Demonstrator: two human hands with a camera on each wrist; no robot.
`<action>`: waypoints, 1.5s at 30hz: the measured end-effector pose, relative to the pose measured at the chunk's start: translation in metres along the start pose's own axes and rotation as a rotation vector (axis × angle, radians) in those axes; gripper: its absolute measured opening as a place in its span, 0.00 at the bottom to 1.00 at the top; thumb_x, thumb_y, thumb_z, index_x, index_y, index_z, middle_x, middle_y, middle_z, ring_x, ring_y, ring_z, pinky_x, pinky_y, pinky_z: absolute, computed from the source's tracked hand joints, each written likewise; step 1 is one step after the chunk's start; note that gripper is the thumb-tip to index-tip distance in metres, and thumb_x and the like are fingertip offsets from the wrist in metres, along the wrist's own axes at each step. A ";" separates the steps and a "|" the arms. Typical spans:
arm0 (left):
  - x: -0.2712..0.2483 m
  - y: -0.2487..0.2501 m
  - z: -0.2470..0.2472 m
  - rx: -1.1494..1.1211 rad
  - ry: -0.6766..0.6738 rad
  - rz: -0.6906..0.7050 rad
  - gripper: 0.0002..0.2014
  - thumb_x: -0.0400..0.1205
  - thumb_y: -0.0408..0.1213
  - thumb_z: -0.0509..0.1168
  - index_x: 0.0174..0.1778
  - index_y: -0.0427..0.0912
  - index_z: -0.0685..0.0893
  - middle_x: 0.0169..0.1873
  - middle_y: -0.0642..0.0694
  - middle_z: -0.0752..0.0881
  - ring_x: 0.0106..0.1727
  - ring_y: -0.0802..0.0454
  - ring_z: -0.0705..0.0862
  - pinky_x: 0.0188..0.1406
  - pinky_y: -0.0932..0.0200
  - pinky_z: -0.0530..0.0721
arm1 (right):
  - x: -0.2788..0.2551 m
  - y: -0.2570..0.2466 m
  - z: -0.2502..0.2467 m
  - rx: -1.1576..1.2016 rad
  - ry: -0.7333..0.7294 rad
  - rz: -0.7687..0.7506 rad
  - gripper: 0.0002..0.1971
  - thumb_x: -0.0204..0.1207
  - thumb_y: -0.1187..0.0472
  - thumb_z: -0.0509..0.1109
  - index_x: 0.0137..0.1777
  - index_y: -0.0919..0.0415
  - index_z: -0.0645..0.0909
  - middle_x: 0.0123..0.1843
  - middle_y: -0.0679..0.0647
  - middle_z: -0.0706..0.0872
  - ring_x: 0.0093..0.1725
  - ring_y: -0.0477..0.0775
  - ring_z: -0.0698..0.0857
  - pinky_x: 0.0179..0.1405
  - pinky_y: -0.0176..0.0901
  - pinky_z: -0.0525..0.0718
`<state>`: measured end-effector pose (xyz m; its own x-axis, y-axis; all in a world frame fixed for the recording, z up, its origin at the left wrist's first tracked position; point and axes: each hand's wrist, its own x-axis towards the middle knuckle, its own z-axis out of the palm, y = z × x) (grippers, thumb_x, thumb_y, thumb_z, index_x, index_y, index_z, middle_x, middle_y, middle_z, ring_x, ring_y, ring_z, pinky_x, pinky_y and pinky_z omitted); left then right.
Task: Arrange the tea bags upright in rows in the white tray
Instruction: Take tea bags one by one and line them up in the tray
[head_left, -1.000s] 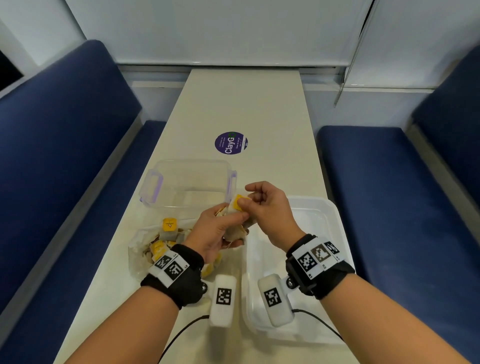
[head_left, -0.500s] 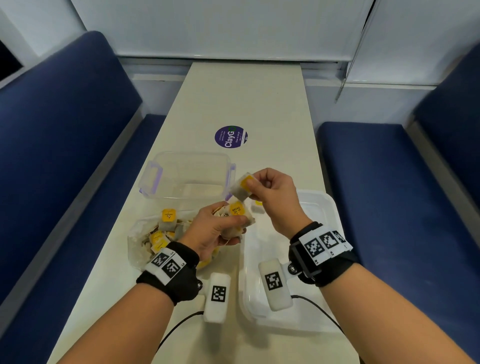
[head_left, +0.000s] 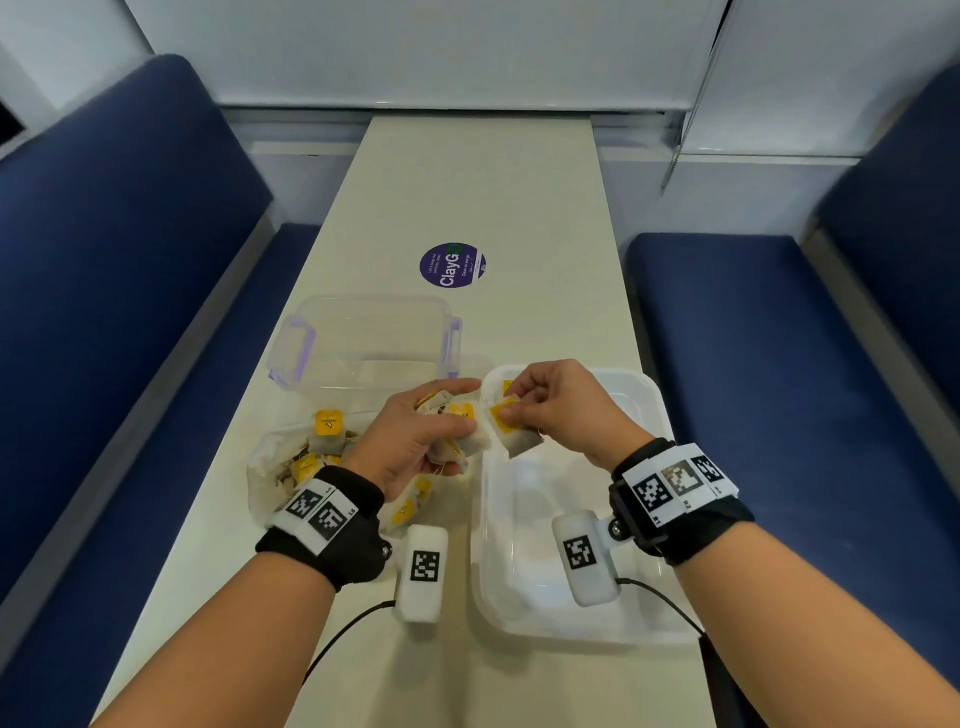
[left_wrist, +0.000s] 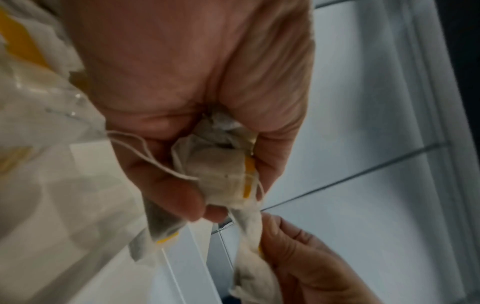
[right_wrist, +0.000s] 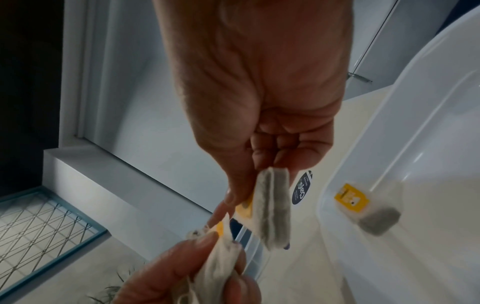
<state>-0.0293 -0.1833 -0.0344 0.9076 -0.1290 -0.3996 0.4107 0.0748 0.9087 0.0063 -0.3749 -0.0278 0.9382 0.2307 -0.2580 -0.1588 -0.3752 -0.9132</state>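
My left hand (head_left: 470, 408) grips a bunch of tea bags (head_left: 462, 434) with yellow tags, just left of the white tray (head_left: 644, 582). The bunch of tea bags (left_wrist: 221, 174) fills its curled fingers in the left wrist view. My right hand (head_left: 511, 413) pinches a single tea bag (head_left: 519, 441) by its tag end over the tray's far-left part, close beside the bunch. In the right wrist view that tea bag (right_wrist: 272, 207) hangs from thumb and forefinger. One tea bag (right_wrist: 363, 207) lies in the tray's far-left corner (head_left: 506, 387).
A crumpled clear plastic bag (head_left: 270, 467) with several more tea bags lies on the table at the left. Beyond it stands an empty clear container (head_left: 363, 338) with purple clips. A purple round sticker (head_left: 452, 265) is farther up the table. Blue benches flank both sides.
My right hand drew one tea bag out of the left hand's bunch, lifted it toward the tray's far corner, and now holds it lower beside the bunch. The left hand stayed put.
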 end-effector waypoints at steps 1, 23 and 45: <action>-0.001 0.000 0.001 0.043 -0.013 0.003 0.18 0.78 0.26 0.71 0.60 0.52 0.89 0.38 0.44 0.85 0.31 0.50 0.84 0.32 0.54 0.85 | -0.001 0.000 -0.001 -0.020 -0.025 -0.005 0.07 0.68 0.67 0.80 0.37 0.59 0.84 0.25 0.48 0.82 0.27 0.44 0.80 0.34 0.41 0.81; 0.002 -0.003 0.012 0.344 -0.114 -0.042 0.11 0.79 0.35 0.74 0.56 0.52 0.90 0.47 0.36 0.90 0.42 0.48 0.87 0.32 0.57 0.85 | -0.009 0.011 0.003 0.332 -0.247 -0.187 0.05 0.66 0.68 0.76 0.34 0.63 0.81 0.48 0.54 0.90 0.49 0.54 0.88 0.53 0.53 0.84; -0.003 -0.013 -0.004 0.215 0.090 -0.073 0.03 0.80 0.38 0.73 0.46 0.46 0.91 0.34 0.45 0.80 0.27 0.53 0.75 0.41 0.46 0.89 | 0.062 0.078 0.024 -0.118 0.272 0.042 0.11 0.67 0.76 0.74 0.37 0.58 0.83 0.31 0.45 0.80 0.34 0.46 0.79 0.33 0.22 0.73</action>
<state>-0.0368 -0.1796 -0.0451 0.8842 -0.0369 -0.4656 0.4562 -0.1454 0.8779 0.0445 -0.3682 -0.1224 0.9820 -0.0307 -0.1864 -0.1777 -0.4851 -0.8562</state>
